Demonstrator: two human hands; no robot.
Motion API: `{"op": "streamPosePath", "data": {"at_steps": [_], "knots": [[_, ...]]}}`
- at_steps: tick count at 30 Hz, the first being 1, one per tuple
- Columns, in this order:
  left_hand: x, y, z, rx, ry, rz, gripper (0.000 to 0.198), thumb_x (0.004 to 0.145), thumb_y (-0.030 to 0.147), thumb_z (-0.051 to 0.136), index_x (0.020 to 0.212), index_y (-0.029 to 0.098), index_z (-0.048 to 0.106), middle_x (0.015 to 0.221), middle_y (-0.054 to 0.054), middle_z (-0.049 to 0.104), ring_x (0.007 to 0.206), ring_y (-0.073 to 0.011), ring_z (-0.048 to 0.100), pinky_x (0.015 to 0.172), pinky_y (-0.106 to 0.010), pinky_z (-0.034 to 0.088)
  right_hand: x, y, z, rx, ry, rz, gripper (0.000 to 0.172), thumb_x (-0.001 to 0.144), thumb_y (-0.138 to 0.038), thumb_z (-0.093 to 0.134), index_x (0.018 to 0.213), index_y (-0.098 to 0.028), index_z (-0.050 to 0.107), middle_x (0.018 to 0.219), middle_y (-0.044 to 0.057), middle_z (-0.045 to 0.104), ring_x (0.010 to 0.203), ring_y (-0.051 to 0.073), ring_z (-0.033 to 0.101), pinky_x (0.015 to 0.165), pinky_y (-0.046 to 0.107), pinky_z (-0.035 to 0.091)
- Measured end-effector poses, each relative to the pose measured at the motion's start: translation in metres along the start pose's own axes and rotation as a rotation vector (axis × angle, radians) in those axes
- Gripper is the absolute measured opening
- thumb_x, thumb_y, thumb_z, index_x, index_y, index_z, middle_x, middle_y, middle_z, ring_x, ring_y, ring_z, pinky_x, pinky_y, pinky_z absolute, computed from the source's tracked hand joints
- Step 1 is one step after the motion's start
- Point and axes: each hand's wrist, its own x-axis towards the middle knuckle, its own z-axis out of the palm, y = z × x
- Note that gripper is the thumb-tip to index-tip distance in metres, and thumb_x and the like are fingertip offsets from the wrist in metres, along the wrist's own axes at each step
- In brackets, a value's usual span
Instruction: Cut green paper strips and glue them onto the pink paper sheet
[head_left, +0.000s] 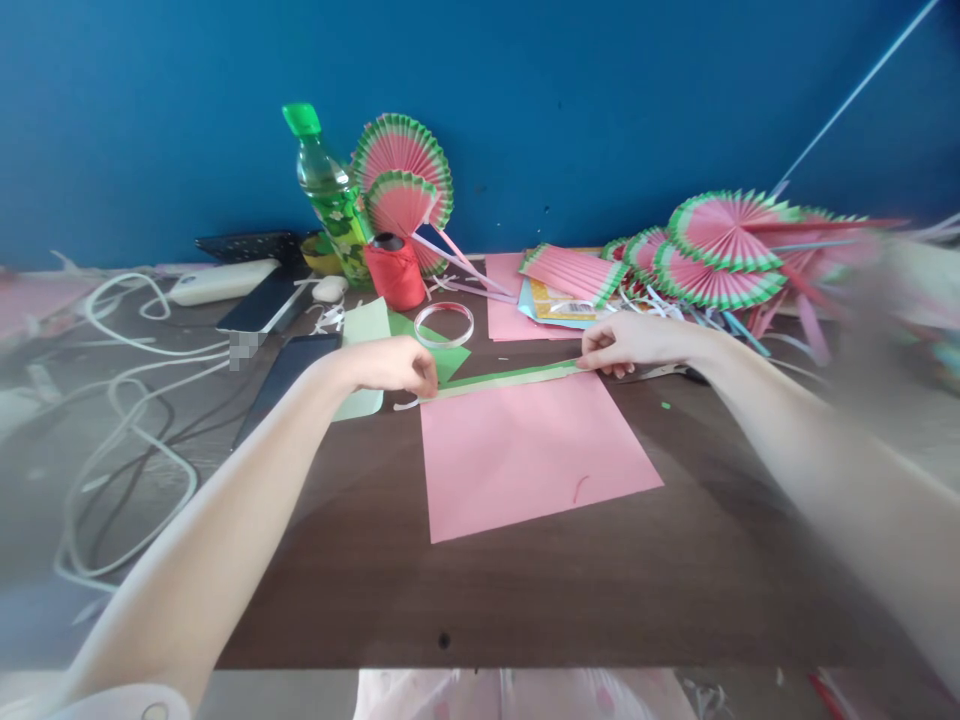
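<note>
A pink paper sheet [525, 450] lies flat on the dark wooden table [525, 600]. Along its far edge runs a narrow green and white paper strip [506, 380]. My left hand [394, 365] pinches the strip's left end at the sheet's far left corner, fingers closed. My right hand [626, 345] presses down on the strip's right end at the far right corner, fingers curled together.
Behind stand a roll of clear tape [444, 323], a red thread spool [396, 270], a green-capped bottle [330, 190], green paper [364, 340] and several pink-green paper fans [720, 250]. White cables [127, 400], a phone [281, 375] and a power bank [221, 282] lie left.
</note>
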Motion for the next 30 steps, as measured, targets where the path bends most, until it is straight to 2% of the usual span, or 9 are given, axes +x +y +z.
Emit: {"op": "streamPosePath", "data": {"at_steps": [14,23,30], "knots": [[-0.003,0.004,0.000,0.027,-0.011,-0.024,0.020,0.060,0.032,0.054,0.071,0.019,0.062,0.065,0.000,0.060,0.059,-0.0133,0.051,0.051,-0.023,0.033,0.004,0.005,0.002,-0.005,0.018,0.010,0.033,0.064,-0.051,0.061,0.063,-0.018,0.056,0.053,-0.001,0.055,0.046,0.010,0.050,0.048,0.023,0.038],[-0.009,0.017,0.001,0.058,0.013,-0.058,0.015,0.060,0.029,0.054,0.069,0.018,0.060,0.058,0.002,0.057,0.055,-0.0125,0.050,0.051,-0.023,0.032,0.004,0.003,0.004,-0.012,0.037,0.021,0.032,0.065,-0.049,0.061,0.062,-0.018,0.056,0.052,-0.001,0.056,0.046,0.010,0.050,0.048,0.023,0.038],[-0.006,0.014,0.002,0.115,0.019,-0.106,0.018,0.061,0.034,0.056,0.068,0.018,0.056,0.058,0.000,0.057,0.054,-0.0135,0.050,0.050,-0.024,0.031,0.005,0.003,0.004,-0.021,0.039,0.022,0.030,0.065,-0.048,0.062,0.062,-0.018,0.056,0.053,-0.001,0.056,0.046,0.009,0.050,0.047,0.023,0.038]]}}
